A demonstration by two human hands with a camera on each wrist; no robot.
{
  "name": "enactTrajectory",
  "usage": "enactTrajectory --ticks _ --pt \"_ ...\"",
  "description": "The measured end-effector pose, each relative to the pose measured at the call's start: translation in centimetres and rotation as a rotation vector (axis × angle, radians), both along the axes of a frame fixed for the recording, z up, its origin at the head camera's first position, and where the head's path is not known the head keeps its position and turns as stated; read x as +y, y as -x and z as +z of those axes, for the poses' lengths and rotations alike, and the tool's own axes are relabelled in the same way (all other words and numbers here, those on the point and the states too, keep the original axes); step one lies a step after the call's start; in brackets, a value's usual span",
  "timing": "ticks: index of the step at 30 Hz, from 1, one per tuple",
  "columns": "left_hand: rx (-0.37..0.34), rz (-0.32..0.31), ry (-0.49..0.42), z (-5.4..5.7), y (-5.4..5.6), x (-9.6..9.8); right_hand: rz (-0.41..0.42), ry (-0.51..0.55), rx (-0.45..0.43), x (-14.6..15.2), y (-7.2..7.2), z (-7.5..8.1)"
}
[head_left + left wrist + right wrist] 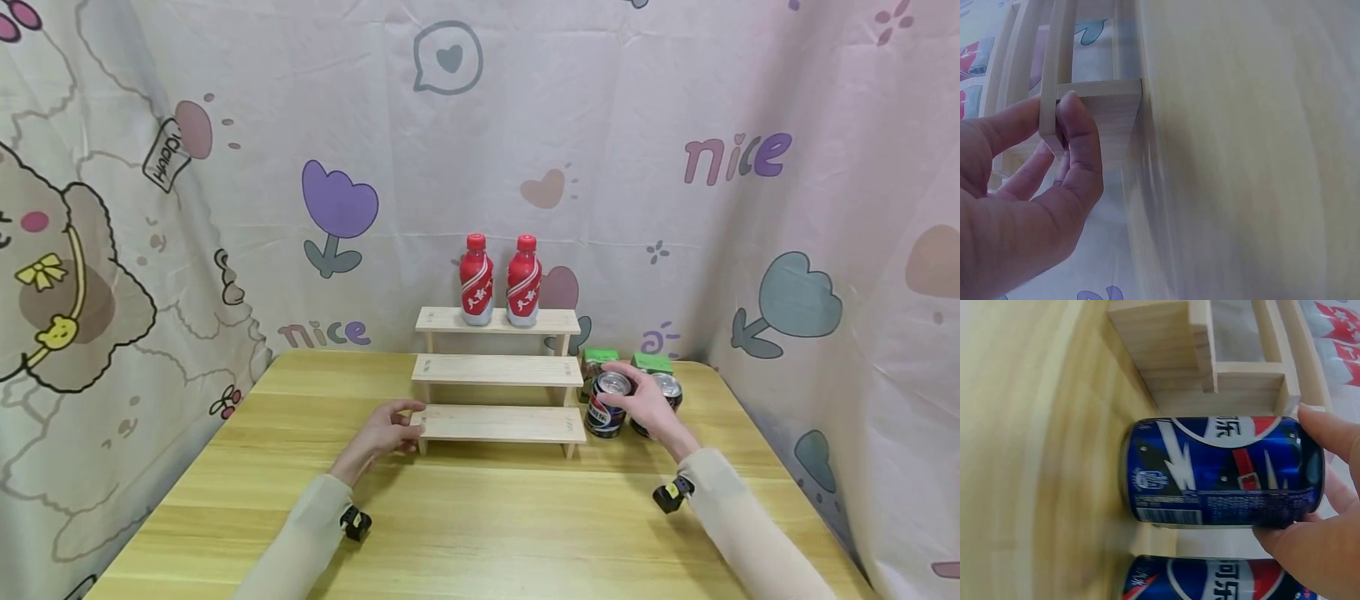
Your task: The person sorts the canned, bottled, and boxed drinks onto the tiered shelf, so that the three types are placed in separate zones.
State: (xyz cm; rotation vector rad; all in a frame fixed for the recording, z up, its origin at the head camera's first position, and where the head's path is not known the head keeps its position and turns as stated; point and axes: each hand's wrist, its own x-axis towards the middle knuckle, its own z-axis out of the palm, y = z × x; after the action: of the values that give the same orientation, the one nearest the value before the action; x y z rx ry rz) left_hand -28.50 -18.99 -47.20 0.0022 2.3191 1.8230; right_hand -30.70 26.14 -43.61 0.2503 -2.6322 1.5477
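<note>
Right hand (648, 406) grips upright blue metal can (603, 419) — beside right edge of pale wooden stepped shelf (497, 370); left hand (384, 430) pinches opposite edge.

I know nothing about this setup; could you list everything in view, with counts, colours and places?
Table: one, yellowish wood, foreground.
Stand: one, pale wood, three steps, on the table.
Bottles: two, red and white, on the top step.
Cans: two, dark blue with red and white, right of the stand.
Boxes: two, green-topped, behind the cans.
Cloth: at least one sheet, pale with printed motifs, behind and beside the table.
Wrist cameras: two, black, one per wrist.
Sleeves: two, cream.
Left grip: one, bare, pinching the lowest step's left end.
Right grip: one, bare, holding the can nearest the stand.
</note>
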Motion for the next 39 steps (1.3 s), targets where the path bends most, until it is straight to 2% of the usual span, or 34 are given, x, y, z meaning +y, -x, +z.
enactTrajectory --ticks 8,15,21,29,35,39 --pt "0.008 0.003 0.011 0.4 0.0 0.0 -0.066 0.013 0.03 -0.8 -0.3 -1.2" --pt "0.003 0.002 0.017 0.3 -0.1 0.0 -0.227 -0.009 0.031 -2.0 -1.1 -2.6" --pt "0.009 0.013 0.007 0.1 -0.4 0.1 -0.349 0.028 0.049 -2.9 -1.7 -3.3" --pt "0.019 0.022 0.018 -0.3 -0.5 -0.1 -0.422 0.05 0.11 -3.6 -1.8 -4.1" --pt "0.027 0.004 -0.004 -0.2 -0.5 0.0 -0.469 0.07 0.16 -3.9 -2.4 -3.8" --pt "0.021 0.0 -0.011 0.0 -0.4 0.1 -0.481 0.14 0.217 -4.0 -2.5 -2.9"
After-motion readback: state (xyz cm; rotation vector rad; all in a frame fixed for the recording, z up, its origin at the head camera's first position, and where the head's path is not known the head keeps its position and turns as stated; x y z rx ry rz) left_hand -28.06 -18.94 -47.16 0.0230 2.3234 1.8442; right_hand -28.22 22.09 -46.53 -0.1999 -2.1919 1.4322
